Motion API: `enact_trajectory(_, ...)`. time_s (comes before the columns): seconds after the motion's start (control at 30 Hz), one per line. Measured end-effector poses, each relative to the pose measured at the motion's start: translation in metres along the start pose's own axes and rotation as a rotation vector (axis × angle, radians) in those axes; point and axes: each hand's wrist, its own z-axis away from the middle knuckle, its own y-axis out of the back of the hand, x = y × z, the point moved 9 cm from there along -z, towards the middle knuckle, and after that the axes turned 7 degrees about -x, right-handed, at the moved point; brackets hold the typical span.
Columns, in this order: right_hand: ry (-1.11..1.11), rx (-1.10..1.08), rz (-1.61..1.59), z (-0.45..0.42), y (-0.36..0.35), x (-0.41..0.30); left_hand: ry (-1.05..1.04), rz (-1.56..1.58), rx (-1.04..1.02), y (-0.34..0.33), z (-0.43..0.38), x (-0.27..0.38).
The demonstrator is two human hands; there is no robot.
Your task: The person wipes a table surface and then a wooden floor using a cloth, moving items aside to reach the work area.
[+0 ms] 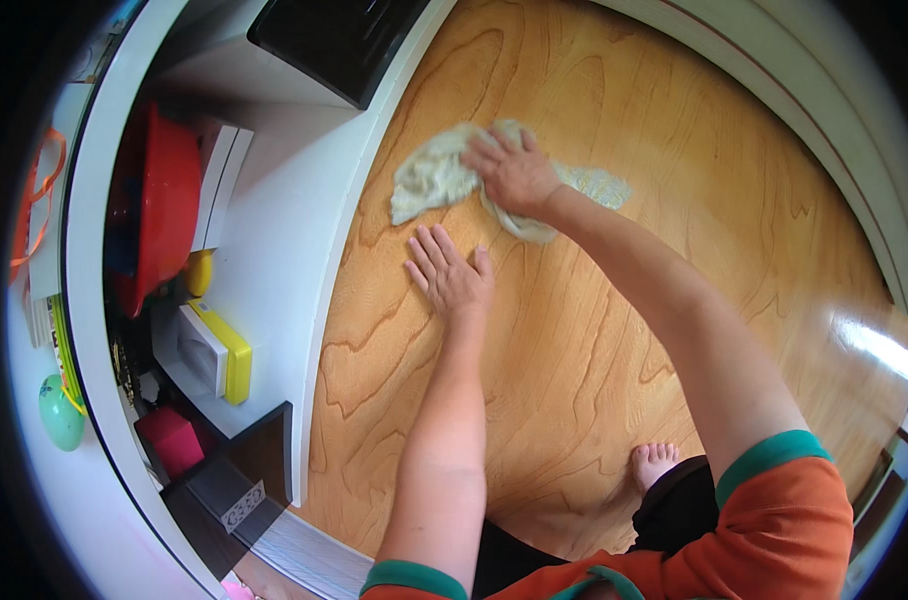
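My right hand [515, 174] is pressed on a crumpled, pale cloth [437, 174], holding it against the wood-grain floor [574, 330]. Its fingers are slightly blurred, and the palm hides the middle of the cloth. One end of the cloth spreads to the left of the hand, while a thinner, patterned end lies to the right, under the wrist. Below the cloth, my left hand [454, 277] rests palm down on the bare floor with its fingers apart. It holds nothing and does not touch the cloth.
A white open shelf unit [274, 195] stands along the left, holding a red plastic basin [170, 202], a yellow-and-white box [225, 352] and a pink box [170, 441]. A black object [334, 45] sits at its upper end. My bare foot [653, 461] is at lower right.
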Motion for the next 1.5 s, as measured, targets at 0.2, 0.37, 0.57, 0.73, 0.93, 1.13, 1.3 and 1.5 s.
enact_trajectory(0.2, -0.337, 0.082, -0.036, -0.041, 0.025, -0.029, 0.026, -0.059, -0.065, -0.006, 0.001, 0.000)
enact_trajectory(0.37, 0.305, -0.185, -0.075, -0.042, -0.011, -0.122, 0.044, -0.137, -0.170, -0.010, -0.001, -0.004)
enact_trajectory(0.57, 0.410, -0.274, -0.045, -0.079, -0.011, -0.107, 0.056, -0.027, -0.154, 0.004, -0.005, -0.004)
enact_trajectory(0.73, -0.099, -0.263, 0.038, -0.140, 0.037, 0.007, 0.011, -0.025, -0.122, -0.002, 0.000, -0.004)
enact_trajectory(0.93, -0.687, -0.123, 0.010, -0.086, 0.023, 0.219, -0.006, -0.049, -0.063, -0.004, 0.000, 0.006)
enact_trajectory(1.13, -0.964, -0.190, 0.329, 0.122, -0.029, 0.397, 0.000, -0.100, -0.024, 0.007, 0.002, -0.001)
enact_trajectory(1.3, -1.129, -0.294, 0.592, 0.392, -0.032, 0.503, -0.008, -0.092, -0.019, -0.005, 0.001, 0.017)
enact_trajectory(1.5, -1.281, -0.036, 0.331, 0.369, -0.026, 0.442, -0.019, -0.188, 0.044, -0.004, 0.002, 0.006)
